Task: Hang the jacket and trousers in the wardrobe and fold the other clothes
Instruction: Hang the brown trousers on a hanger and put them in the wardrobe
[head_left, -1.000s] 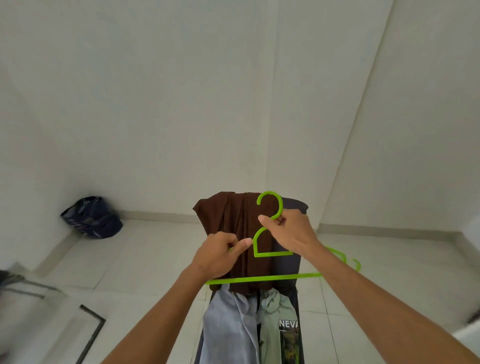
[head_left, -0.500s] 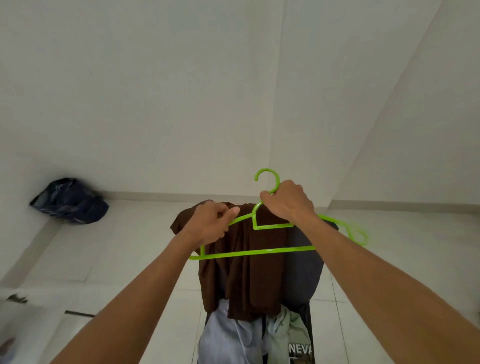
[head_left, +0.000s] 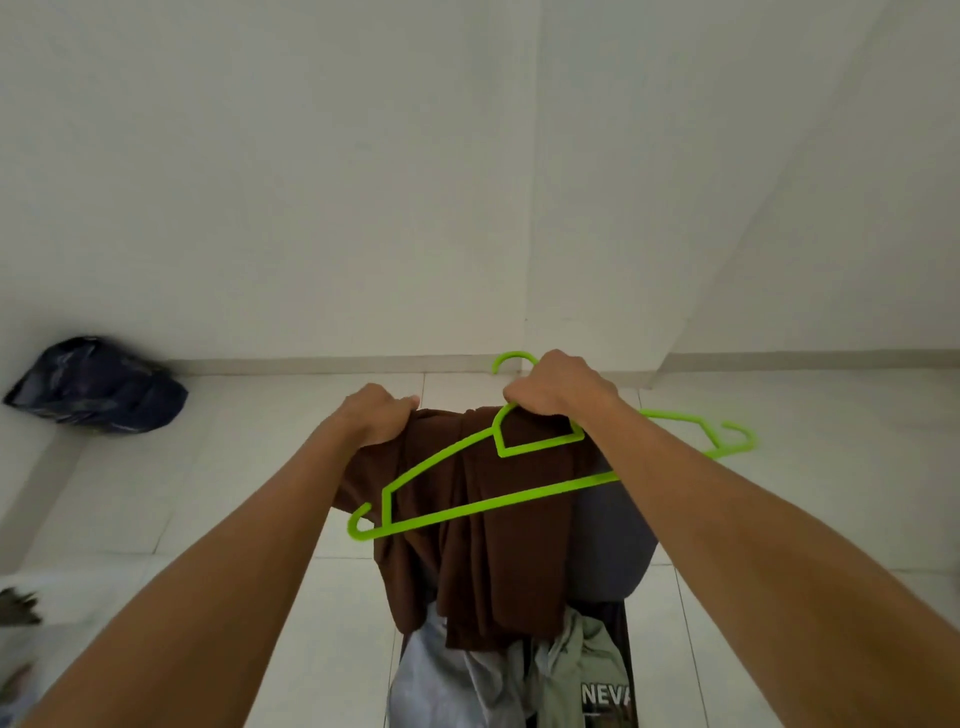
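A brown garment (head_left: 493, 545), likely the trousers, hangs over the back of a dark grey chair (head_left: 613, 535). My left hand (head_left: 376, 418) grips its top left edge. My right hand (head_left: 558, 387) grips the neck of a bright green plastic hanger (head_left: 483, 499), which lies tilted in front of the brown cloth, its hook poking out past my knuckles. Below, on the chair, lie a pale blue garment (head_left: 441, 680) and a grey-green shirt (head_left: 587, 670) with white lettering.
A dark blue bag (head_left: 98, 387) lies on the white tiled floor by the left wall. White walls meet in a corner straight ahead. A blurred dark object (head_left: 18, 605) shows at the left edge. No wardrobe is in view.
My left hand let go of the hanger's shoulder and took hold of the brown garment's top edge. The hanger dropped at its left end and now tilts. The view shifted upward.
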